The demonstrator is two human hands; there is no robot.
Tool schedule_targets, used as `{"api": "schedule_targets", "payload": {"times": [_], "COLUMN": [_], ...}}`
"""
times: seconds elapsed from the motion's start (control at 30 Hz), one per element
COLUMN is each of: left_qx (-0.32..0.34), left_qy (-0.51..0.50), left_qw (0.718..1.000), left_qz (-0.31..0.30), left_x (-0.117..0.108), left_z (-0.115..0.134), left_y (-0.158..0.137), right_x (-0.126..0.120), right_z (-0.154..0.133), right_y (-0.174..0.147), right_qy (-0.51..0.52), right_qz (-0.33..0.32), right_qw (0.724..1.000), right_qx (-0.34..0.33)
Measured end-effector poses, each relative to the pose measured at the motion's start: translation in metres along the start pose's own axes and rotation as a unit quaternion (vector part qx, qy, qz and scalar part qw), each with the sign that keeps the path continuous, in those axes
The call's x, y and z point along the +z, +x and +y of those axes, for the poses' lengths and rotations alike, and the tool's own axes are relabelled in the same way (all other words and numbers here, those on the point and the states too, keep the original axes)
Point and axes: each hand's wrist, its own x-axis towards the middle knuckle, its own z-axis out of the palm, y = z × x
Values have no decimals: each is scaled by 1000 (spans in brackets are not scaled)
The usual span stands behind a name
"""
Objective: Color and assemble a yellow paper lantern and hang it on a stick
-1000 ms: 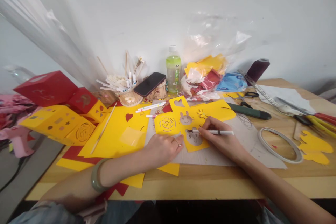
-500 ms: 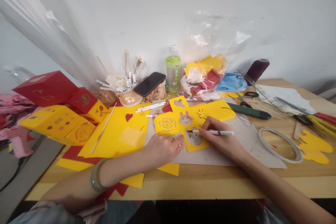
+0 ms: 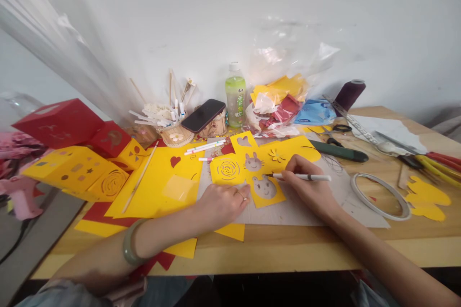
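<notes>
A white felt-tip pen (image 3: 313, 177) with a dark tip is pinched in my right hand (image 3: 302, 180), its tip over the yellow paper cutout (image 3: 279, 192) just right of a round animal face (image 3: 265, 187). That face has ears, eyes and a drawn mouth. My left hand (image 3: 225, 206), curled and wearing a ring, rests at the cutout's lower left edge, fingertips pressed to it; their undersides are hidden. Above the round face are a whiskered face (image 3: 253, 162), a flower opening (image 3: 276, 155), a heart opening (image 3: 245, 141) and a spiral cut (image 3: 227, 169).
Yellow sheets (image 3: 144, 192) and several pens (image 3: 205, 147) lie left. Red (image 3: 61, 122) and yellow boxes (image 3: 72, 168) stand farther left. Behind are a phone (image 3: 203, 115), a bottle (image 3: 235, 96) and a plastic bag (image 3: 281, 100). A cutter (image 3: 340, 152), scissors (image 3: 340, 128) and tape roll (image 3: 382, 196) lie right.
My right hand has shifted slightly right and up, drawing the pen away from the round face, which now shows more fully. My left hand stays in place on the cutout.
</notes>
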Motion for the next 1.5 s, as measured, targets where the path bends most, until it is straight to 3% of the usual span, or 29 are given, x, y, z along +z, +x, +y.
{"api": "schedule_targets", "payload": {"times": [0.73, 0.97, 1.1, 1.2, 1.33, 1.43, 1.5], "left_qx": [6, 43, 96, 124, 145, 181, 196], "left_qy": [-2, 53, 80, 69, 26, -17, -38], "left_qw": [1000, 995, 982, 973, 970, 965, 961], "left_qz": [12, 70, 141, 184, 191, 192, 189], "left_x": [2, 6, -2, -8, -10, -9, -9], "left_z": [0, 0, 2, 2, 1, 1, 2], "left_y": [0, -2, -3, -3, -3, -2, -1], "right_x": [2, -6, -13, -21, -34, -43, -44], "right_z": [-2, -6, -10, -10, -11, -14, -17], "right_y": [-1, 3, 6, 8, 10, 8, 1], "right_qy": [14, 79, 132, 164, 175, 163, 132], "right_qz": [-2, 86, 152, 221, 281, 276, 223], "right_qw": [1000, 993, 979, 961, 942, 944, 963], "right_qx": [10, 12, -6, -30, -56, -74, -77]}}
